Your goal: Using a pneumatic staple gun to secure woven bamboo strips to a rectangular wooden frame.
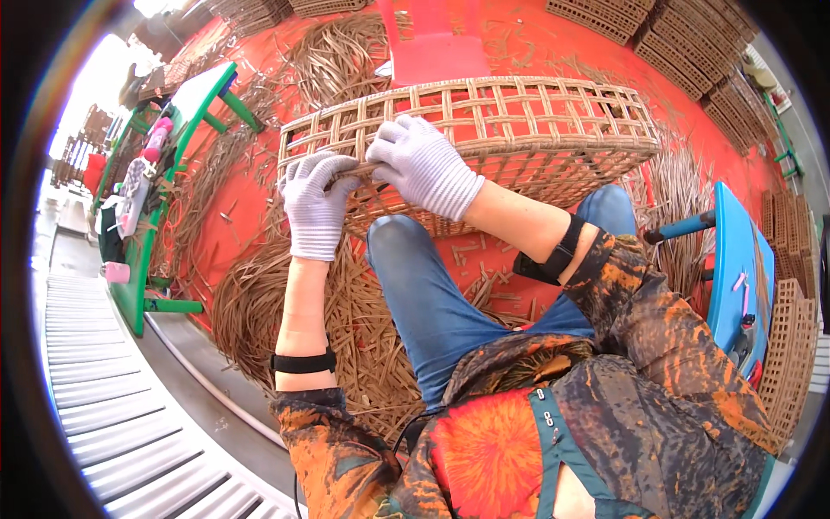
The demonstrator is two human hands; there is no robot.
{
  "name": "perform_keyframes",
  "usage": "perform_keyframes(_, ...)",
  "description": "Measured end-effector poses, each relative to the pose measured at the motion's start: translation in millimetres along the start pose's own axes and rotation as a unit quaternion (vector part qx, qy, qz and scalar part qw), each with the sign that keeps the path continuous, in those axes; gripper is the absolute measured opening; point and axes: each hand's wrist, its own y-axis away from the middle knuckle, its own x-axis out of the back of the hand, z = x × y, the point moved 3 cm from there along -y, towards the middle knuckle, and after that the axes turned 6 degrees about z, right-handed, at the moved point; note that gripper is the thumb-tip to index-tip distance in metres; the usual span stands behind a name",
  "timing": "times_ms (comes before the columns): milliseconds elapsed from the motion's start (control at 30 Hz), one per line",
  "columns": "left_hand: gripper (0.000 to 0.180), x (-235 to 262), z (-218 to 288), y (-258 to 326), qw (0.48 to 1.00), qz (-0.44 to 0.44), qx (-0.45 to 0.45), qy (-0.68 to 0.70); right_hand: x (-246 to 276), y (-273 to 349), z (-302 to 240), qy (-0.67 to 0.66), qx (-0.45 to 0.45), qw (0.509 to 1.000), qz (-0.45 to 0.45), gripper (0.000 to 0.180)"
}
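Observation:
A long, open-weave wicker basket (519, 149) of tan strips lies across in front of my knees. Both my hands wear white knitted gloves and work at its near left part. My left hand (313, 201) is bent around the left end of the basket, thumb and fingers pinched together at the edge. Close beside it, my right hand (422, 164) has its fingers curled over the weave. A small dark bit shows under the right fingers, too small to name. Any strip between the fingertips is hidden.
Loose brown strips (259, 298) lie heaped on the red floor at my left. A green-framed table (147, 251) stands left, a blue stool (735, 268) with small tools right. Stacked woven baskets (683, 52) and a red chair (437, 52) are beyond. A slatted white conveyor (130, 406) curves at lower left.

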Motion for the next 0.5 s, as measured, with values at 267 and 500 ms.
perform_keyframes(267, 0.044, 42, -33, 11, 0.993, -0.034, 0.030, -0.107, 2, -8, -12, -0.006, -0.029, 1.000, 0.005, 0.034)
perform_keyframes(500, 0.037, 41, -30, 14, 0.995, 0.000, 0.062, -0.072, -17, -23, -23, -0.031, -0.008, 0.997, -0.063, 0.021)
